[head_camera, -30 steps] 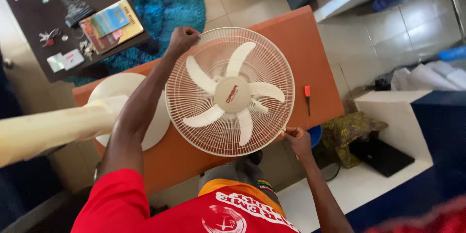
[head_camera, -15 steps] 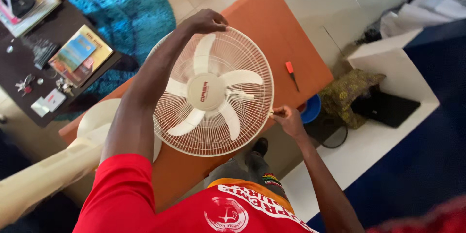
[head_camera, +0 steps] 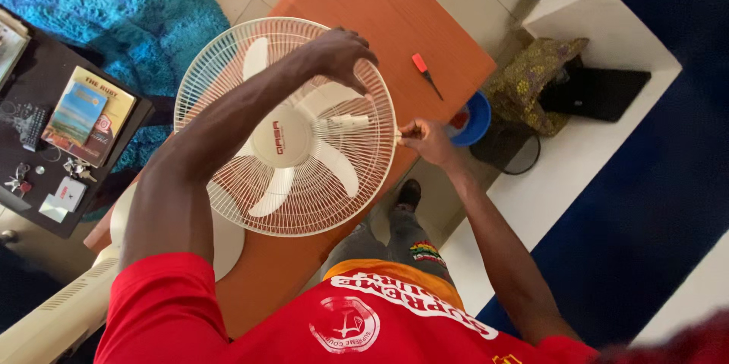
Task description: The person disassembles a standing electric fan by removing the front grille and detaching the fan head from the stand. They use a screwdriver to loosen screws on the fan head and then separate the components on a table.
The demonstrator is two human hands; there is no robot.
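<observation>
Seemingly unsteady: left hand (head_camera: pixel 339 51) grips the fan guard (head_camera: pixel 285 126) rim, right hand (head_camera: pixel 427 140) pinches its edge clip (tiny); the guard could slip off the orange worktop (head_camera: pixel 387 7).

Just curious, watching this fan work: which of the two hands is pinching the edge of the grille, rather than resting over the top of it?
The right hand: it pinches the fan grille at its side rim. The left hand lies over the grille's front.

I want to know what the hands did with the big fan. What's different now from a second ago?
The left hand slid along the fan guard rim, from its far edge round toward the right side, nearer the right hand. The fan itself appears turned a little. The right hand stayed pinching the guard's rim. The orange screwdriver still lies untouched on the orange table.
</observation>
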